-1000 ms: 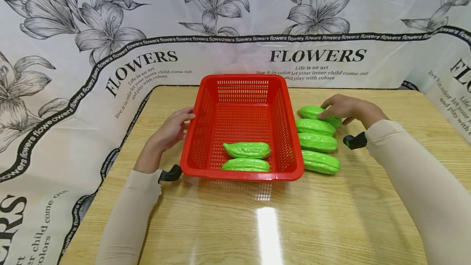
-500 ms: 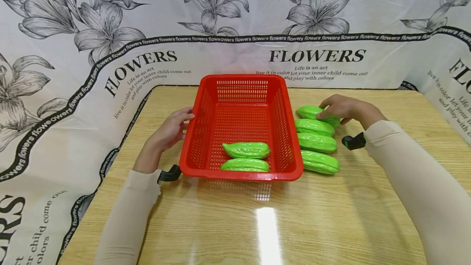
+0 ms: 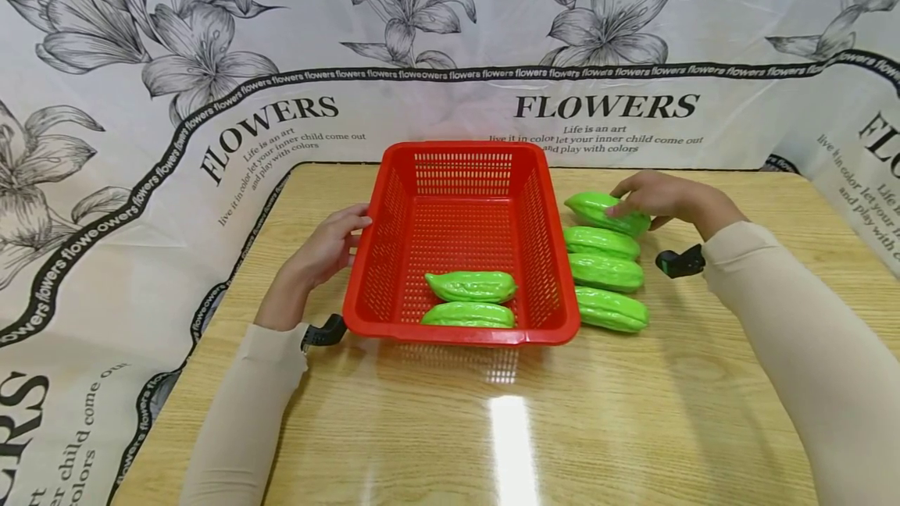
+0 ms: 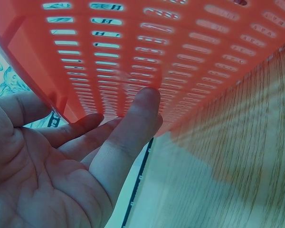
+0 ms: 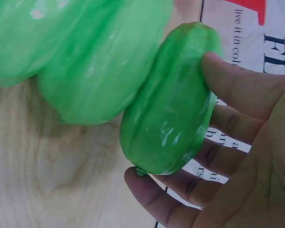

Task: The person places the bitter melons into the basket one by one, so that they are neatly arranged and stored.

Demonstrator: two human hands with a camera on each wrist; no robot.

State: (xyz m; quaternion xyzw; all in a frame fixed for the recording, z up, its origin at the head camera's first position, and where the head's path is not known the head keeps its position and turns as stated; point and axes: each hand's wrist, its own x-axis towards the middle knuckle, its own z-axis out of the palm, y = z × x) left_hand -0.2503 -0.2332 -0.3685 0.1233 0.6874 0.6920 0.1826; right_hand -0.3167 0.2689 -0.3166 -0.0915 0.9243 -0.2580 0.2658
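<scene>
My right hand [image 3: 661,197] grips a bright green bitter melon [image 3: 598,209], the farthest of the row beside the basket. In the right wrist view the thumb lies along one side of this bitter melon [image 5: 173,104] and the fingers reach round its other side and end. On the left, my left hand [image 3: 326,244] rests against the outer side of a red plastic basket [image 3: 460,334]. Seen from the left wrist, its loosely extended fingers touch the slotted basket wall [image 4: 190,61]. Two bitter melons [image 3: 471,287] lie inside the basket, near its front wall.
Three more bitter melons [image 3: 608,272] lie side by side right of the basket, close to its wall. Wood-grain table [image 3: 422,428] stretches in front. A white cloth [image 3: 436,108] with flower prints hangs behind and at both sides.
My right hand has raised the farthest bitter melon slightly and tilted it, away from the one beside it. The left hand and the basket stay in place.
</scene>
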